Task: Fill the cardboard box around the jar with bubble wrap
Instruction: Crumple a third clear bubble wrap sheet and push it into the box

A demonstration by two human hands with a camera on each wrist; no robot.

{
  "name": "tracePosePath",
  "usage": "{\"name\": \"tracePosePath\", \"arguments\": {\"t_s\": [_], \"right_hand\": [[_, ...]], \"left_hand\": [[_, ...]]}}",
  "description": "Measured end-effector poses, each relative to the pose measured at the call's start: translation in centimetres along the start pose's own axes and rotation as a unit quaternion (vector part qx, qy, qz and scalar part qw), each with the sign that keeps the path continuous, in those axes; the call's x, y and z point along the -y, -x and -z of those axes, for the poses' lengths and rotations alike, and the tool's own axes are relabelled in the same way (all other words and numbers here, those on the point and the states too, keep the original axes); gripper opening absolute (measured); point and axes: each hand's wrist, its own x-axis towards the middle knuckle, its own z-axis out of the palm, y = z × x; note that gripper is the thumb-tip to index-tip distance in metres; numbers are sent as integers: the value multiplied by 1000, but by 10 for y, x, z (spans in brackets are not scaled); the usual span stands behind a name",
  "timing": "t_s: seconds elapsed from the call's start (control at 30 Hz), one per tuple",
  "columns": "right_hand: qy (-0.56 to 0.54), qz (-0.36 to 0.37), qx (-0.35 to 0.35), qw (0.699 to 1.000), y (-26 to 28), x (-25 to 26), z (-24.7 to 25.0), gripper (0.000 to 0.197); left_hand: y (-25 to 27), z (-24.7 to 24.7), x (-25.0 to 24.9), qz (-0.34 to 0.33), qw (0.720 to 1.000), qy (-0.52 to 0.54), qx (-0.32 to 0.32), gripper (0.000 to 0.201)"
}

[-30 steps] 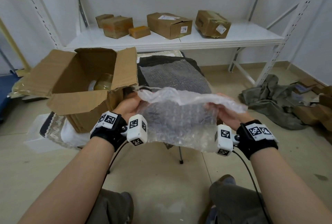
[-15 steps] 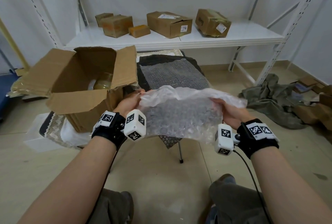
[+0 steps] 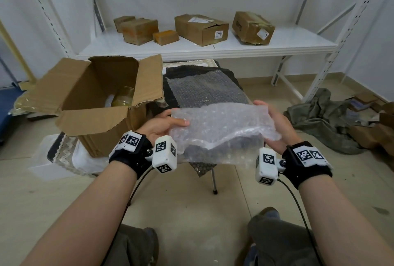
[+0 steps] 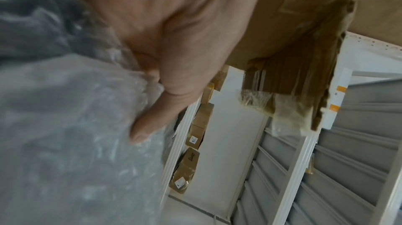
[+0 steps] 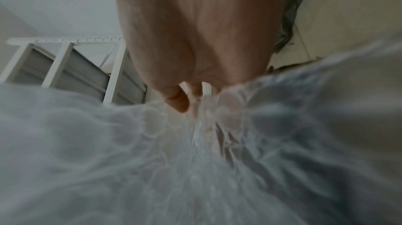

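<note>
A clear sheet of bubble wrap (image 3: pixel 221 129) hangs in the air between my two hands, folded over along its length. My left hand (image 3: pixel 162 124) pinches its left end, thumb on top (image 4: pixel 150 122). My right hand (image 3: pixel 273 122) grips the right end, fingers curled round the edge (image 5: pixel 180 101). The open cardboard box (image 3: pixel 93 103) stands to the left on a low table, flaps spread. A glass jar (image 3: pixel 123 97) with yellowish contents stands inside it, partly hidden by the front wall. The wrap (image 4: pixel 65 134) fills the lower part of both wrist views (image 5: pixel 195 160).
More bubble wrap lies on a dark cloth on the small table (image 3: pixel 204 88) behind my hands. A white shelf (image 3: pixel 277 44) at the back carries several cardboard boxes. A grey-green cloth heap (image 3: pixel 324 120) and cardboard scraps lie on the floor at right.
Both hands have folded the sheet over toward me and lifted it slightly; the hanging lower part is now shorter and a folded layer lies on top.
</note>
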Motion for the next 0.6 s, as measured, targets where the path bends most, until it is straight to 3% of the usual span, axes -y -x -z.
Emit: {"name": "tracePosePath", "arguments": {"t_s": [0.07,0.13,0.27,0.37,0.5,0.6], "right_hand": [[-18,-64,-14,998,1,2,-2,59],[-2,-101,26,995,3,4,-3,71],[110,-132,97,980,7,3,-10,51],[141,-128,55,980,0,-1,-10,49],[136,-117,38,983,-2,-1,-10,48],[126,-106,22,986,-2,1,-10,48]], "left_hand": [[-2,2,0,-10,999,36,-5,52],[-4,3,0,-8,999,50,-16,45],[-5,4,0,-14,996,87,-25,22],[-10,6,2,-39,992,119,-36,29],[-12,2,0,-68,990,127,-13,15],[-15,2,0,-81,994,74,-24,29]]}}
